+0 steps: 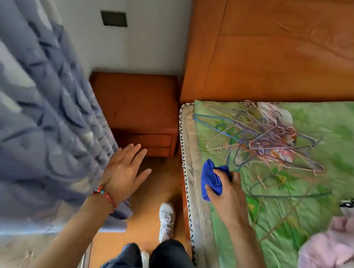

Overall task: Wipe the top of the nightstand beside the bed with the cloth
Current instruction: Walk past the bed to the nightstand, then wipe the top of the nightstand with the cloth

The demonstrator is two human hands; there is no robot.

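The orange wooden nightstand (137, 103) stands ahead in the corner, between the blue curtain and the bed, its bare top facing me and a drawer front below. My right hand (229, 193) is shut on a bunched blue cloth (211, 179), held over the near edge of the bed, to the right of and below the nightstand. My left hand (124, 172) is open with fingers spread, resting against the curtain's edge just short of the nightstand's drawer.
A blue patterned curtain (31, 95) hangs at the left. The bed (299, 196) with a green cover carries a tangle of wire hangers (266, 137) and pink clothes (336, 242). Its wooden headboard (297, 48) rises behind. A narrow strip of orange floor (154, 187) leads forward, my white shoe (166, 218) on it.
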